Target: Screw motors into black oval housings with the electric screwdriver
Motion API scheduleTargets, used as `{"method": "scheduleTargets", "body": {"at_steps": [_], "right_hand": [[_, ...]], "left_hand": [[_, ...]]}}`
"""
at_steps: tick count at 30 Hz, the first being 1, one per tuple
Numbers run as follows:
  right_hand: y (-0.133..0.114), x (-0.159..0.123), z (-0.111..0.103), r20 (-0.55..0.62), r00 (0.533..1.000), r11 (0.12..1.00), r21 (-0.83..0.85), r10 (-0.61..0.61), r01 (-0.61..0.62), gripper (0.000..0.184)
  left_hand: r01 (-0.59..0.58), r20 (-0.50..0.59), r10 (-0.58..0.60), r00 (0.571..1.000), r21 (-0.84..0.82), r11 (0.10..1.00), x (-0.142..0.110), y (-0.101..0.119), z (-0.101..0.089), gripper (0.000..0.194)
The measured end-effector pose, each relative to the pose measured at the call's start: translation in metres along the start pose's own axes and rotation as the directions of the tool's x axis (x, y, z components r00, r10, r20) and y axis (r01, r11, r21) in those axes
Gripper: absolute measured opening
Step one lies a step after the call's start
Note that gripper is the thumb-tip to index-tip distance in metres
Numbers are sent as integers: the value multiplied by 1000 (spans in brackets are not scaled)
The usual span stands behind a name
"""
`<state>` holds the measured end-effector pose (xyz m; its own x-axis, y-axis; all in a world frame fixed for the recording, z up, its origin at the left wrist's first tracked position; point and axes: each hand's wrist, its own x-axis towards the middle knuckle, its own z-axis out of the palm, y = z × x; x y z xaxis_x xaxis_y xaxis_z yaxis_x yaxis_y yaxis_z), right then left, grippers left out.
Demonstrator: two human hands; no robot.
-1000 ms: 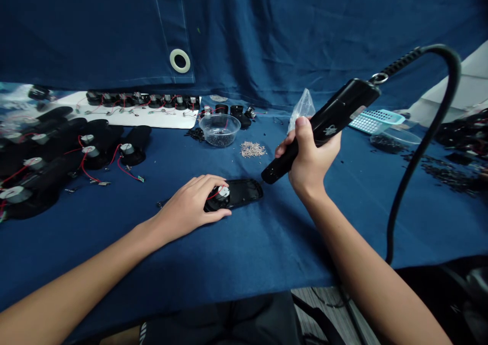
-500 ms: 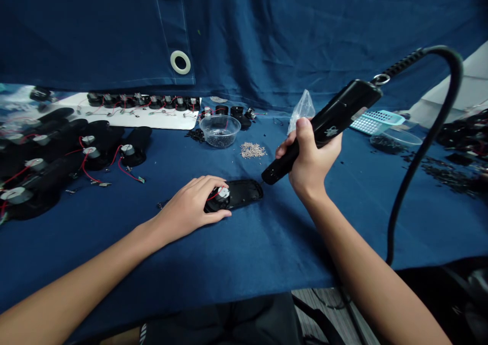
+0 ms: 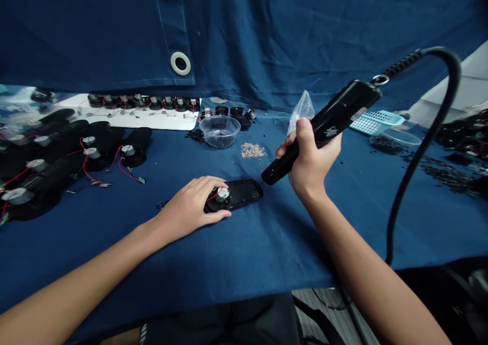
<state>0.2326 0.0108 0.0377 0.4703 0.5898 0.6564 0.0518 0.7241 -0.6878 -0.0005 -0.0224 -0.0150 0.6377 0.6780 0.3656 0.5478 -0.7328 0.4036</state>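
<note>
A black oval plastic shell (image 3: 244,193) with a small silver motor and red wire lies on the blue cloth at the centre. My left hand (image 3: 190,207) rests on its left end, fingers curled over the motor and gripping the part. My right hand (image 3: 309,161) is wrapped round a black corded electric screwdriver (image 3: 324,129), held tilted, its tip just right of and slightly above the shell's right end. The thick black cable (image 3: 423,146) arcs over to the right and down.
Several black shells with motors and red wires (image 3: 57,162) lie at the left. A clear bowl (image 3: 220,130), a small heap of screws (image 3: 252,150), a plastic bag (image 3: 303,107), a turquoise basket (image 3: 375,120) and black parts (image 3: 453,174) lie behind and right.
</note>
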Motion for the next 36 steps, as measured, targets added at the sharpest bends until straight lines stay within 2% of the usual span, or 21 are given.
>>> {"method": "scheduleTargets", "body": {"at_steps": [8,12,15,21,26,30,33,36], "right_hand": [[-9,-1,3,-32,999,998,50,43,-42,24],[-17,1,3,-48,991,986,115,128,-122,25],[-19,6,0,-55,970,959,176,236,-223,26],[-14,17,-8,-62,858,816,349,510,-460,29],[-8,20,-9,-36,763,685,470,645,-557,17],[-2,16,-8,-42,679,603,500,733,-621,15],[4,13,-6,-74,599,549,502,797,-668,15],[9,11,-4,-91,562,525,503,822,-687,15]], "left_hand": [[12,4,-12,1000,9,1000,0,1,0,42],[16,-4,-16,1000,15,1000,0,0,0,42],[26,-30,-25,999,34,999,1,-1,1,41],[158,-147,-150,978,43,987,2,-8,-1,39],[349,-282,-336,899,-5,937,4,-25,-4,39],[460,-253,-450,856,-20,887,5,-38,-5,39],[464,-232,-461,857,-42,885,4,-41,-3,48],[453,-241,-452,859,-52,890,3,-40,0,61]]}}
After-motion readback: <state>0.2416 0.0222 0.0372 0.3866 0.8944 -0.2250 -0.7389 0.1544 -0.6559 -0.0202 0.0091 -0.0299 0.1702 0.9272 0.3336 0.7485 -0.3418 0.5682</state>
